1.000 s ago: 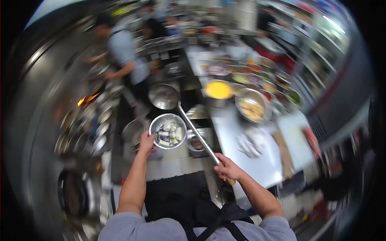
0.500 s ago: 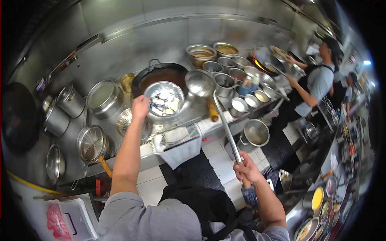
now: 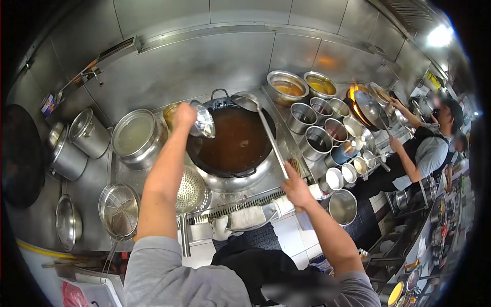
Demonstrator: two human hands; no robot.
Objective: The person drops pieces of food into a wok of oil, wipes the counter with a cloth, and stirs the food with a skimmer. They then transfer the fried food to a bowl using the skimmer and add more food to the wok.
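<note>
1. At a stainless-steel cooking line, a person in a grey shirt and dark apron stands over a large wok [image 3: 232, 146] filled with brown liquid.
2. The left hand [image 3: 184, 115] is clenched on the rim of a small metal bowl [image 3: 203, 122], which is tipped steeply on its side above the wok's left edge, its mouth turned toward the liquid. What the bowl holds cannot be made out.
3. The right hand [image 3: 295, 190] is wrapped around the lower end of a long-handled ladle [image 3: 268, 134]; the handle runs up and across the wok's right side, and the ladle's cup sits at the far rim.
4. Left of the wok, a round pot [image 3: 134, 135] of pale liquid stands on the worktop [image 3: 97, 179], with two lidded steel containers [image 3: 76, 143] farther left.
5. A perforated strainer [image 3: 192, 192] rests just in front of the wok's left side; a wire skimmer basket [image 3: 118, 211] lies beside it.
6. Right of the wok, a cluster of open steel seasoning pots [image 3: 319, 123] crowds the worktop.
7. At far right, a co-worker [image 3: 427, 148] in a grey shirt and apron works a second wok [image 3: 365, 102] over a visible flame.
</note>
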